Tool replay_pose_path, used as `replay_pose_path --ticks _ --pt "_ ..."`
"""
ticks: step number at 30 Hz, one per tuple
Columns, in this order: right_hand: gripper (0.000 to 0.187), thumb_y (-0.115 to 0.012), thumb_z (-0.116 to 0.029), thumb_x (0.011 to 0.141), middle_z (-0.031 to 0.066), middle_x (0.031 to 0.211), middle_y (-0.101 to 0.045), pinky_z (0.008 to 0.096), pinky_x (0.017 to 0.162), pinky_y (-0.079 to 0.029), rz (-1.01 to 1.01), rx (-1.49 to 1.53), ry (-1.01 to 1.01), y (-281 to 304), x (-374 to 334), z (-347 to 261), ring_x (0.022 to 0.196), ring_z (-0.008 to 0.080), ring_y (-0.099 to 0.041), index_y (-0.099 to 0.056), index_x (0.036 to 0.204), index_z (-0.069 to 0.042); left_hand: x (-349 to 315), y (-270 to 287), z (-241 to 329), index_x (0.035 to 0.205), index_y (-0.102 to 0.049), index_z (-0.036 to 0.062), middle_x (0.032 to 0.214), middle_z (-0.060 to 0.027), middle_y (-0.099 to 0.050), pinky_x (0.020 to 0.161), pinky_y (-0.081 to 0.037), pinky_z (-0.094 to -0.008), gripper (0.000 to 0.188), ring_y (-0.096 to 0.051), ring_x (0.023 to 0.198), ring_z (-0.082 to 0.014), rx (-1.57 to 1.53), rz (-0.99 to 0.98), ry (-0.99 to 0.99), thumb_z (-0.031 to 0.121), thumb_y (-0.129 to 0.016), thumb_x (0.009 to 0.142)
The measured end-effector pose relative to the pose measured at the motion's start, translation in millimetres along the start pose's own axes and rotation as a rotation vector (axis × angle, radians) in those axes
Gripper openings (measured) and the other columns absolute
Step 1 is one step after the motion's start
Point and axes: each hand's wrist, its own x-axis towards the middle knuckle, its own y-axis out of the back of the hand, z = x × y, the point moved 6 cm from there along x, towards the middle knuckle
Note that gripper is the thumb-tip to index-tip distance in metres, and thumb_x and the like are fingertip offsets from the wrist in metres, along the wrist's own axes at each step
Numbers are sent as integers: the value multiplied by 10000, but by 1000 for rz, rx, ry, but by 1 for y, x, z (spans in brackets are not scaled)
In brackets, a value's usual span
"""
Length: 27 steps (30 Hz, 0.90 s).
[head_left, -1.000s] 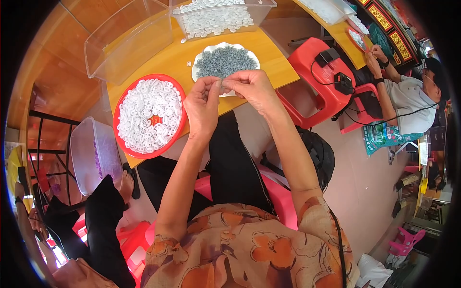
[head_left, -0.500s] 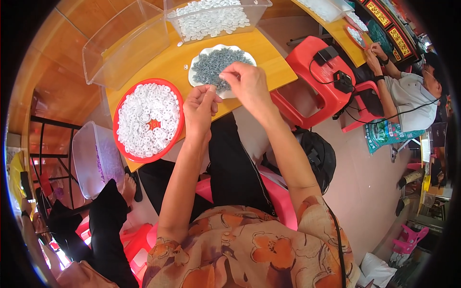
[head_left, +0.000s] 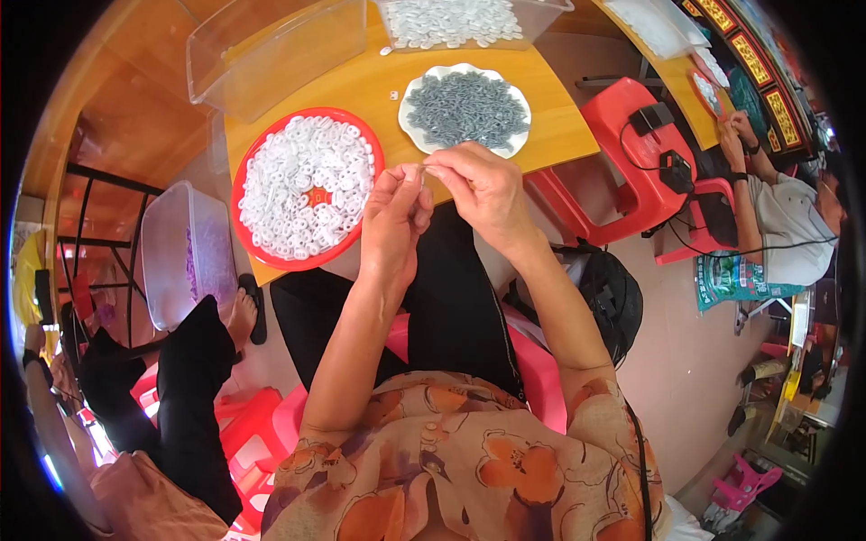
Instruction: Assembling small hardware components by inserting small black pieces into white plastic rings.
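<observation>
Pinching near the plate (head_left: 516, 143), left hand (head_left: 391, 216) and right hand (head_left: 488, 197) each have the grip together (contents unclear).

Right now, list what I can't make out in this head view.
Head view, all:
Anything the left hand and right hand may hold: too small, hidden by fingers.
Exact shape of the gray pieces: too small, overlapping.
Far rim of the clear tub: cut off by the upper edge.
Anything in the other person's hands: too small.
</observation>
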Motion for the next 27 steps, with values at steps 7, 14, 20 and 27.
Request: replay_pose_path --ticks 7,14,20,27 --pt "109 -772 -52 957 64 876 -749 262 669 -513 -48 214 -328 -34 -27 -6 770 94 -670 -779 1041 17 -28 25 19 1364 -544 88 819 -1 -614 636 -377 -215 241 -452 680 -50 41 64 -167 153 -539 1132" --pt "132 -771 -79 965 30 863 -717 244 626 -456 -145 297 -424 -62 -29 -25 694 62 -584 -783 1045 25 -38 54 22 1364 -560 73 820 7 -585 638 -368 -198 238 -442 700 -38 147 59 -146 134 -515 1138" --pt "134 -773 -86 964 22 850 -697 239 615 -439 -152 377 -435 -75 -25 -35 686 56 -568 -794 1054 11 -54 54 33 1419 -537 43 826 18 -578 675 -379 -204 293 -453 731 -46 107 28 -232 126 -470 1146" --pt "125 -789 -80 942 17 836 -687 239 609 -423 -154 240 -392 -74 -29 -40 677 57 -547 -809 1038 -3 -60 61 50 1456 -489 44 842 5 -578 720 -390 -221 332 -465 757 -67 223 15 -296 108 -467 1132"
